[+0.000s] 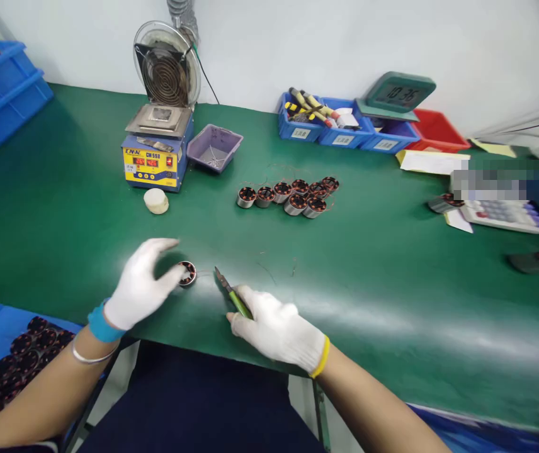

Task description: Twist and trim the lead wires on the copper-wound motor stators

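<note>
Head view: one wound core point(189, 277) on the green counter point(368, 264), a loose wire point(204, 272) trailing off it.
Left grip: left hand point(141, 286), thumb and fingers apart; thumb at the core, contact I cannot tell.
Right grip: right hand point(274, 327) closed round green-handled cutters point(240, 306), tips near the wire.
Grouped cores: several point(295, 204), thin wires showing among them.
Progress: wire scraps point(293, 267) suggest some cutting done; this core seems unfinished.

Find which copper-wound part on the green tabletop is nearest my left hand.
The lone copper-wound part by the left hand's thumb; the cluster stands farther back, and others lie far right.
</note>
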The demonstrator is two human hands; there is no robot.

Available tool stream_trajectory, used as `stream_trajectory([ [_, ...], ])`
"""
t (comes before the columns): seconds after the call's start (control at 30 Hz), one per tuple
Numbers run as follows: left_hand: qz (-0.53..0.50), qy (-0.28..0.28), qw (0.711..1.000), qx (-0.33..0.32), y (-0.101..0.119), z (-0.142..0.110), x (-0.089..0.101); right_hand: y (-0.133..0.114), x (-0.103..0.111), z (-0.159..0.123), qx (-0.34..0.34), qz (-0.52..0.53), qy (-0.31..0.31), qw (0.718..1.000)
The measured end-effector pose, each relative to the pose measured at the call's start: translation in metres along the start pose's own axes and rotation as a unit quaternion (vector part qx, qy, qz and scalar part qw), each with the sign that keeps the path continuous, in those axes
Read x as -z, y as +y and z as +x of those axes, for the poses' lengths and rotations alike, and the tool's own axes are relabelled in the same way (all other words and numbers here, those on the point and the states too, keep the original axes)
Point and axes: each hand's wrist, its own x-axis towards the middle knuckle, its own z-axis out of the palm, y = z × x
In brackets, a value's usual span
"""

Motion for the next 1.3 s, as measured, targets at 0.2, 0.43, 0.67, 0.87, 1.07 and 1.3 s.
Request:
stream_trajectory([
  [0.2, -0.127, 0.093, 0.967, 0.198, -0.03, -0.015, 0.029, -0.015, -0.003, 0.004, 0.058, -0.22, 0.198, 0.953],
  [0.43, -0.107, 0.047, 0.972, 0.203, -0.033, -0.001, 0.014, -0.057, -0.011, 0.063, 0.307, -0.202, 0.188, 0.911],
  [0.67, -0.044, -0.078, 0.991, 0.102, -0.029, 0.059, -0.016, 0.055, 0.039, 0.03, 0.09, -0.067, 0.338, 0.934],
  [0.87, -0.044, -0.105, 0.993, 0.038, -0.001, 0.134, -0.08, 0.158, 0.091, -0.001, -0.26, -0.089, 0.519, 0.809],
  [1.07, -0.068, -0.058, 0.996, 0.006, 0.029, 0.182, -0.131, 0.058, -0.003, -0.003, 0.303, -0.166, 0.372, 0.862],
  [1.3, -0.099, -0.092, 0.991, -0.004, 0.01, 0.113, -0.102, 0.052, -0.036, -0.003, 0.21, -0.139, 0.33, 0.91],
])
